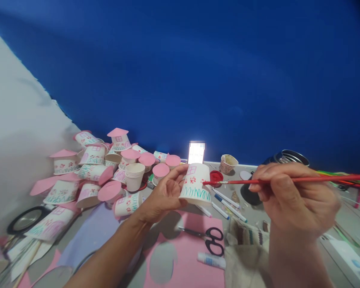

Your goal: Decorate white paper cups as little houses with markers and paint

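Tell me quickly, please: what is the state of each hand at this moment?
Left hand: closed, holding the decorated paper cup.
Right hand: closed, holding the red paintbrush, its tip at the cup's side.

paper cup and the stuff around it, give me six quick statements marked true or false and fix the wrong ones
1. The right hand holds a red paintbrush. True.
2. The left hand holds nothing. False: it holds a white paper cup.
3. The brush tip points away from that cup. False: it points towards the cup's decorated side.
4. The black-handled scissors lie on pink paper. True.
5. Pink-topped cups are heaped at the picture's left. True.
6. The wall behind is yellow. False: it is blue.
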A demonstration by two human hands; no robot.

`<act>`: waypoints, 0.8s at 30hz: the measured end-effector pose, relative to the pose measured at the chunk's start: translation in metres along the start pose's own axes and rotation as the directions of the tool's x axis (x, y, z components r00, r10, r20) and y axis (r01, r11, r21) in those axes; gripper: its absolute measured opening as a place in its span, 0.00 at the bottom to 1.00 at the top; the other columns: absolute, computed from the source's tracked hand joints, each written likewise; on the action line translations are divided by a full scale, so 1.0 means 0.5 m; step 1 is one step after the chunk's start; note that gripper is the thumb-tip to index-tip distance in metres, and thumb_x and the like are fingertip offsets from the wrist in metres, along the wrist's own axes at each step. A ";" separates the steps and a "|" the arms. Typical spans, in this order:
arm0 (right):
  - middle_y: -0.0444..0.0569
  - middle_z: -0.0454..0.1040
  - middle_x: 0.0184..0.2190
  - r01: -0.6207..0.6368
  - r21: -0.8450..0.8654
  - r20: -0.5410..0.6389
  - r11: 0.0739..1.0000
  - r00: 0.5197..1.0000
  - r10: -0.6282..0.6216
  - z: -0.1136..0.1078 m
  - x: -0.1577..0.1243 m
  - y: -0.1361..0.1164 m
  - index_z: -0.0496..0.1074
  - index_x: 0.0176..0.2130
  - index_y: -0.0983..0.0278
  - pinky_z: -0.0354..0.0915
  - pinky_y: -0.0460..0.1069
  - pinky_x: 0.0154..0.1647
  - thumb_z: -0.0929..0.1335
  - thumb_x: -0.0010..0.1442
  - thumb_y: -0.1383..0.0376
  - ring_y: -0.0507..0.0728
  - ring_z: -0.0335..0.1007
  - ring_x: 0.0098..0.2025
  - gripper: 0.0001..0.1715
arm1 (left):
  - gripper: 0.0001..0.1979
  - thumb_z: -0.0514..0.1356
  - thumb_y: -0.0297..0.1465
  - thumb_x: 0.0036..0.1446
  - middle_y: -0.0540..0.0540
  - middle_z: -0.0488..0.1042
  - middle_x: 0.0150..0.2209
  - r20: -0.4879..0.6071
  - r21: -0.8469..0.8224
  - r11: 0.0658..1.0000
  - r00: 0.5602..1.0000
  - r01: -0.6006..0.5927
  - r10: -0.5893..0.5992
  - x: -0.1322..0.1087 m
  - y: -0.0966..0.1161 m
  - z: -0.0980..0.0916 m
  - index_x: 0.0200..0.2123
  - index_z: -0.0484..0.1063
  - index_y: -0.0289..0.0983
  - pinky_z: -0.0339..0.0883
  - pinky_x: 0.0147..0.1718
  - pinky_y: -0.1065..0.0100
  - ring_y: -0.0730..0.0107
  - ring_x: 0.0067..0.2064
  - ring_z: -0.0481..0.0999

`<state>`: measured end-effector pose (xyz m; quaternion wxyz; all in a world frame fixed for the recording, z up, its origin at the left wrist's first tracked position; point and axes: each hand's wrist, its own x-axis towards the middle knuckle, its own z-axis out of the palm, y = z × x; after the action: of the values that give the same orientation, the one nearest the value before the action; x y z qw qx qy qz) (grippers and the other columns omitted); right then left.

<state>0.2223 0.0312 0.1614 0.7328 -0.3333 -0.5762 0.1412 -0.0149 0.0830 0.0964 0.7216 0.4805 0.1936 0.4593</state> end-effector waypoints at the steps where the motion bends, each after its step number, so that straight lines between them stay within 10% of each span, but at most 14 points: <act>1: 0.47 0.78 0.26 0.000 -0.010 0.021 1.000 1.000 0.001 -0.002 0.000 0.002 0.82 0.35 0.62 0.66 0.49 0.17 0.74 0.67 0.64 0.54 0.74 0.23 0.08 | 0.41 0.78 0.24 0.42 0.37 0.76 0.63 0.002 0.002 1.000 1.000 -0.006 0.006 0.000 0.000 0.002 0.61 0.73 0.42 0.75 0.52 0.60 0.46 0.63 0.76; 24: 0.47 0.79 0.25 0.014 -0.057 0.029 0.998 0.999 -0.012 -0.007 0.002 0.009 0.82 0.34 0.62 0.63 0.48 0.15 0.74 0.68 0.63 0.53 0.74 0.22 0.09 | 0.40 0.76 0.22 0.41 0.38 0.75 0.63 0.005 0.000 1.000 1.000 -0.010 0.010 0.002 -0.005 0.004 0.60 0.75 0.43 0.75 0.51 0.63 0.49 0.63 0.76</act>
<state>0.2265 0.0341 0.1586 0.7155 -0.3482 -0.5926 0.1247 -0.0121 0.0824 0.0954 0.7197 0.4826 0.1893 0.4620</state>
